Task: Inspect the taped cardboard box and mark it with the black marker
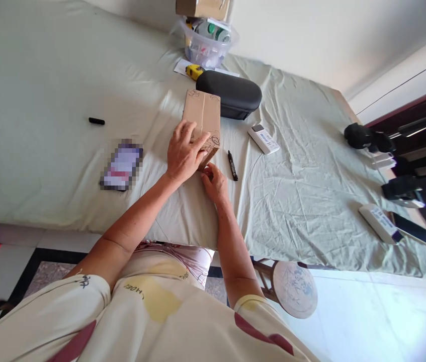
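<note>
A brown cardboard box [208, 108] with black scribbled drawings at its top corners stands on the cloth-covered table in front of me. My left hand [184, 155] lies over its near left part, fingers bent across the top and the thumb by the near edge, holding it. At the bottom of the box's near side, my right hand [216, 183] has its fingers curled against the low edge; the fingertips are partly hidden. Just right of the box lies a black marker pen [232, 166]. Its likely cap, a short black piece [96, 121], rests far to the left.
A black hard case [231, 93] touches the box's far right, with a yellow tape measure [194, 71] and a plastic basket [207, 48] behind. A blurred phone [122, 166] lies left, a white device box [263, 139] right. Under the table's front edge stands a round stool [294, 290].
</note>
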A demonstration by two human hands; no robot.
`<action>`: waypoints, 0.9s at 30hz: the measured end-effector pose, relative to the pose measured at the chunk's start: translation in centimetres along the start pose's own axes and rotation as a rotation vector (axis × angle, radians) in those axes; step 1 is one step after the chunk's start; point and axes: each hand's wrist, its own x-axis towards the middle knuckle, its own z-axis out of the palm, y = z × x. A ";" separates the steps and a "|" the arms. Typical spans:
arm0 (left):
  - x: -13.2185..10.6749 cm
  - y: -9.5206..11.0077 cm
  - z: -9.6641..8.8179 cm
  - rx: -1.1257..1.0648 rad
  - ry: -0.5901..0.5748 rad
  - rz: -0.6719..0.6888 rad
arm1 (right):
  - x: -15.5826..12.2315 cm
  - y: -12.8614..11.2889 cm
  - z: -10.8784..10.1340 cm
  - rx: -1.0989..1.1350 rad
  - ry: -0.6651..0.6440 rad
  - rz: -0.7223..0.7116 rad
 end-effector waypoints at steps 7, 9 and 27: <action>0.5 -0.2 0.1 0.043 0.001 -0.013 | 0.3 -0.1 0.1 0.043 0.016 -0.004; 0.5 -0.3 0.0 0.051 -0.007 0.006 | 0.2 -0.1 0.0 0.043 0.021 -0.010; -0.8 -6.9 -1.6 -0.321 -0.063 0.057 | 0.8 3.6 -3.2 -0.166 0.471 0.188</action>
